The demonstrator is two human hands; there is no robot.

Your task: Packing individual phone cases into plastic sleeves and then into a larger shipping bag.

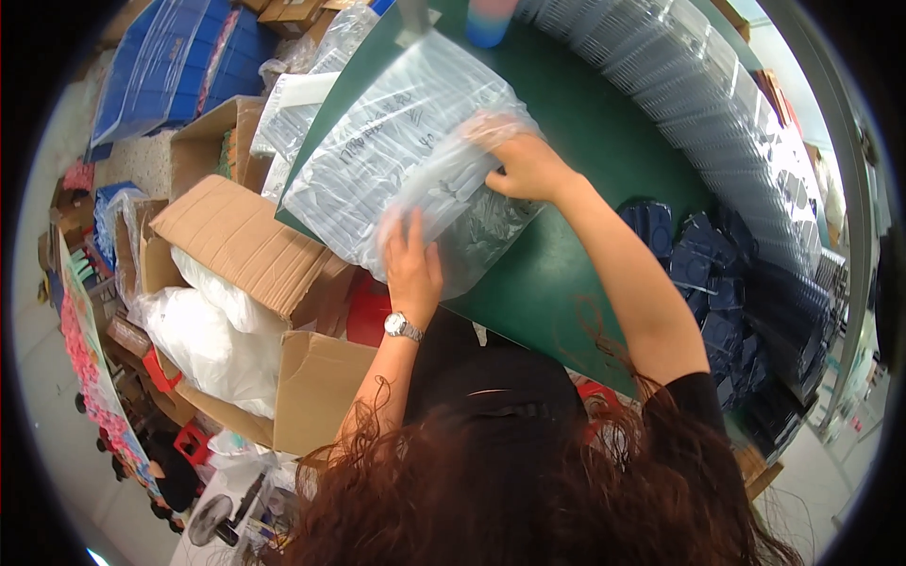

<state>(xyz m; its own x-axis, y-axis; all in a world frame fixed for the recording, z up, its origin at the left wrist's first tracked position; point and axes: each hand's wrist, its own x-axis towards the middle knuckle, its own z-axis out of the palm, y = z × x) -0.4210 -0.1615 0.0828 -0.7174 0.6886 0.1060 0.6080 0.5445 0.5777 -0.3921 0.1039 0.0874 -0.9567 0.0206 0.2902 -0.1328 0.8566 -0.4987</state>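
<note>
A large clear plastic bag (363, 174) with dark handwriting lies tilted on the green table, packed with flat, pale pieces in rows. My left hand (412, 269), with a silver watch on its wrist, rests against the bag's near edge, fingers stretched out and thumb apart. At the bag's right side, my right hand (528, 162) grips the loose film of its flap; its fingertips are blurred and partly behind the plastic. The flap folds over between both hands. What exactly the pieces inside are, I cannot make out.
On the green table (538, 283), stacked clear plastic trays (651, 75) curve along the far right, with dark blue moulded pieces (708, 274) nearer. A pink-and-blue cup (489, 24) stands at the back. Left of me is an open cardboard box (321, 382) holding white bags (212, 330).
</note>
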